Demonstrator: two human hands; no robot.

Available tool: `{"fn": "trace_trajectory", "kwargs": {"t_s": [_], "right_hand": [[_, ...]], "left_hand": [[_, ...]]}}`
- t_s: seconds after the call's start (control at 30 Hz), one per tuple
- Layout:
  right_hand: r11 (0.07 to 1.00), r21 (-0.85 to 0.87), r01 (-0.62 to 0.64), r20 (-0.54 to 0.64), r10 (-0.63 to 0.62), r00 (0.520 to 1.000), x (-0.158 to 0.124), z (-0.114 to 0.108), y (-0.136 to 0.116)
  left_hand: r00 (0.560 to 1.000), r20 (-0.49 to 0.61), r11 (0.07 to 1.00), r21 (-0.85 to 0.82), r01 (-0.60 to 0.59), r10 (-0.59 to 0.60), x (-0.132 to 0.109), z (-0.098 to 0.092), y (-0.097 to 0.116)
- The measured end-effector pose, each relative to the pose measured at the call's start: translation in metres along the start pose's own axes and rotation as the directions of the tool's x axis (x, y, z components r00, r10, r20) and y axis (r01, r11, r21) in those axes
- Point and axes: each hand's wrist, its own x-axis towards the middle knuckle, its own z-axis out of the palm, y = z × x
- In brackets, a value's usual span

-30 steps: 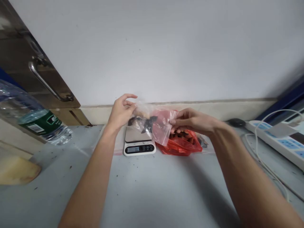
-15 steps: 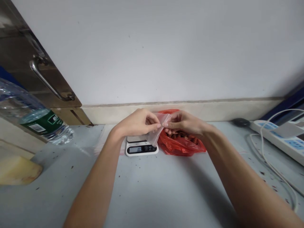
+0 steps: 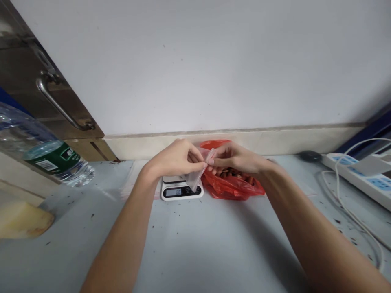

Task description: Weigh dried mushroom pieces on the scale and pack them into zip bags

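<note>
A small clear zip bag (image 3: 194, 178) hangs between my two hands, its top edge pinched by both. My left hand (image 3: 179, 158) grips it with thumb and fingers, above the white digital scale (image 3: 182, 198), whose display appears to read 0.0. From the other side my right hand (image 3: 236, 158) pinches the same edge, in front of and over the red plastic bag (image 3: 224, 190). Brown dried pieces (image 3: 235, 176) show in that bag's open mouth. The zip bag looks flat, and its lower corner overlaps the scale's buttons.
Flat clear bags (image 3: 132, 181) lie left of the scale, partly behind my left forearm. A water bottle (image 3: 55, 156) and a yellowish object (image 3: 29, 219) are at left. At right are a power strip (image 3: 363, 175), a cable (image 3: 337, 191) and a dark rounded object (image 3: 310, 156). A wall stands behind.
The zip bag has turned slightly and its top edge is bunched more between my fingertips. Both hands stay in nearly the same place; scale and red bag have not moved.
</note>
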Motion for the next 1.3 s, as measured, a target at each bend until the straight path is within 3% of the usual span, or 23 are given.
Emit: {"fn": "trace_trajectory", "kwargs": {"t_s": [0.2,0.37,0.43,0.5,0.57,0.6,0.67,0.77,0.9,0.97,1.03,1.1,1.13,1.17,1.23,1.3], "right_hand": [[0.991,-0.132,-0.009,-0.005,0.008,1.000,0.001,0.002,-0.003],[0.977,-0.203,-0.070,-0.048,0.062,0.997,0.000,0.007,-0.010],[0.959,-0.242,-0.145,-0.131,0.116,0.985,0.000,0.008,-0.013],[0.927,-0.289,-0.238,-0.322,0.140,0.936,0.000,0.010,-0.016],[0.891,-0.359,-0.278,-0.524,0.054,0.850,0.001,0.014,-0.018],[0.874,-0.407,-0.265,-0.582,-0.025,0.813,0.001,0.017,-0.020],[0.846,-0.500,-0.186,-0.596,-0.181,0.782,0.002,0.023,-0.023],[0.820,-0.559,-0.126,-0.501,-0.213,0.839,0.002,0.034,-0.029],[0.826,-0.509,-0.242,-0.378,0.038,0.925,-0.003,0.036,-0.032],[0.863,-0.470,-0.186,-0.314,0.033,0.949,-0.007,0.029,-0.031],[0.894,-0.435,-0.103,-0.256,-0.014,0.967,-0.012,0.018,-0.028],[0.905,-0.420,-0.063,-0.228,-0.038,0.973,-0.017,0.005,-0.024],[0.906,-0.420,-0.053,-0.225,-0.048,0.973,-0.019,0.000,-0.023],[0.907,-0.419,-0.040,-0.232,-0.064,0.971,-0.021,-0.005,-0.021],[0.914,-0.405,-0.013,-0.251,-0.097,0.963,-0.025,-0.014,-0.019],[0.928,-0.373,-0.003,-0.257,-0.100,0.961,-0.029,-0.021,-0.018]], "left_hand": [[0.999,0.044,1.000,0.017,-0.005,0.004,0.001,0.003,0.000],[0.998,-0.045,0.999,0.031,0.034,-0.032,0.003,0.008,0.001],[0.991,-0.123,0.998,0.049,0.051,-0.044,0.002,0.006,0.001],[0.973,-0.222,0.995,0.060,0.074,-0.059,0.001,0.003,0.000],[0.949,-0.305,0.994,0.053,0.099,-0.078,0.001,0.001,0.001],[0.937,-0.339,0.993,0.057,0.103,-0.078,0.001,0.001,0.001],[0.919,-0.392,0.991,0.095,0.092,-0.048,0.003,0.005,0.005],[0.917,-0.399,0.988,0.141,0.056,0.005,0.005,0.014,0.011],[0.913,-0.398,0.986,0.162,-0.029,0.093,0.005,0.018,0.018],[0.881,-0.448,0.983,0.164,-0.088,0.153,0.004,0.015,0.018],[0.805,-0.571,0.984,0.147,-0.098,0.165,0.005,0.012,0.014],[0.726,-0.683,0.996,0.081,-0.033,0.080,0.007,0.008,0.008],[0.714,-0.700,1.000,0.008,0.011,-0.002,0.009,0.006,0.004],[0.728,-0.677,0.993,-0.102,0.055,-0.110,0.010,0.005,0.000],[0.794,-0.524,0.919,-0.380,0.105,-0.307,0.012,0.004,-0.005],[0.830,-0.405,0.807,-0.583,0.090,-0.384,0.014,0.004,-0.009]]}}
